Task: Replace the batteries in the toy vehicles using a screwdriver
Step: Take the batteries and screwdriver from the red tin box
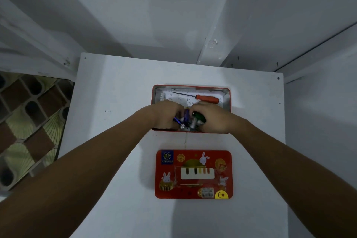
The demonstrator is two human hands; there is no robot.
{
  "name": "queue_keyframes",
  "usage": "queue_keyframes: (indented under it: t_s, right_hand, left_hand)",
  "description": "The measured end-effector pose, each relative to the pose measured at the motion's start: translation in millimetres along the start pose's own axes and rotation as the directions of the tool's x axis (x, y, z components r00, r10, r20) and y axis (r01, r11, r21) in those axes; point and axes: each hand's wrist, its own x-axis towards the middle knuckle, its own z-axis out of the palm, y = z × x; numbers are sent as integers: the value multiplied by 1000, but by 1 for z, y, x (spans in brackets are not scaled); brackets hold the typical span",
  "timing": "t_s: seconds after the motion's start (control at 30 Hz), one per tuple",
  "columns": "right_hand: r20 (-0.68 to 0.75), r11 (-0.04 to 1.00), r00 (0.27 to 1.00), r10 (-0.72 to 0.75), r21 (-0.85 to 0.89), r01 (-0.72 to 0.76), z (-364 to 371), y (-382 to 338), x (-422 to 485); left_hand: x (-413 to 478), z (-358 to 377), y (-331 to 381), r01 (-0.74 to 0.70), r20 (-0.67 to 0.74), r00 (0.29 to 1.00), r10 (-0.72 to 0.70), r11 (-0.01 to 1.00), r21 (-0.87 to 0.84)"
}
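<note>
An open red tin stands on the white table. Inside it, an orange-handled screwdriver lies on printed paper along the far side. Both hands are down in the near part of the tin, over a cluster of batteries. My left hand has its fingers curled around purple batteries. My right hand is closed around green and silver batteries. No toy vehicle is in view.
The tin's red lid, printed with rabbits, lies flat on the table nearer to me. White walls stand close behind and to the right. A patterned floor shows past the table's left edge.
</note>
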Motion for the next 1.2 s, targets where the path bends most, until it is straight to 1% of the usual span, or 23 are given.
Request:
queue_keyframes:
  t_s: [0.3,0.47,0.6,0.73,0.83,0.97,1.03,1.2]
  right_hand:
    - [36,1000,999,4,1,-4,-2,-1,-1]
    - [62,999,998,29,-44,-26,-2,-2,-1]
    - [96,999,994,46,-14,-45,-6,-5,-4]
    - [122,996,989,80,21,-83,-10,-7,-6]
    - [151,990,980,132,38,-139,-13,-10,-6]
    - [200,986,968,151,40,-162,-17,-17,-8]
    - [221,985,962,162,26,-172,-19,-20,-8]
    - [270,985,948,166,-82,-149,-19,-23,-10]
  left_hand:
    - [-3,3,2,-7,85,996,4,999,32]
    - [-3,5,2,-21,77,997,18,999,41]
    - [-3,7,2,-11,63,998,8,999,53]
    - [-3,8,4,-14,51,999,15,1000,-19]
    - [-4,8,4,-3,41,999,6,996,-90]
    - [-1,10,4,9,17,1000,-9,999,-40]
    - [1,12,4,21,-11,1000,-21,1000,-23]
    - [1,8,4,8,-16,1000,-10,990,-142]
